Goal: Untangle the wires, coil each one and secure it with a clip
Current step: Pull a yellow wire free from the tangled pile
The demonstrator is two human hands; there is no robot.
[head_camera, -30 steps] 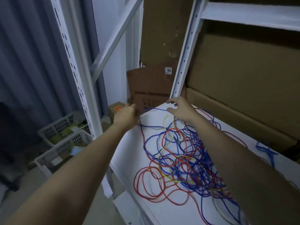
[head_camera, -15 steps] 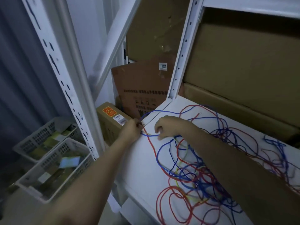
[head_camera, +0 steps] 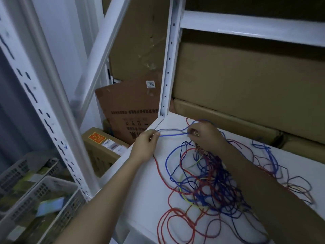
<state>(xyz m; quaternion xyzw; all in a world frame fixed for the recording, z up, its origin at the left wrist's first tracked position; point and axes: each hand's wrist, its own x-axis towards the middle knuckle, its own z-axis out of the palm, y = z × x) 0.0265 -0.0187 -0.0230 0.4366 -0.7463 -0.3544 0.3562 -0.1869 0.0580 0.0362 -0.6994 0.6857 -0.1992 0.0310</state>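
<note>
Head view: left hand [head_camera: 146, 147] and right hand [head_camera: 204, 136] each pinch the blue wire [head_camera: 173, 134], stretched taut between them. Probably to draw it clear of the tangle [head_camera: 207, 180] on the shelf [head_camera: 140, 191].

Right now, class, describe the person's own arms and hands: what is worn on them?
Both forearms are bare, with no sleeves in view. The left hand and the right hand wear no gloves. No watch, ring or bracelet shows on them.
</note>
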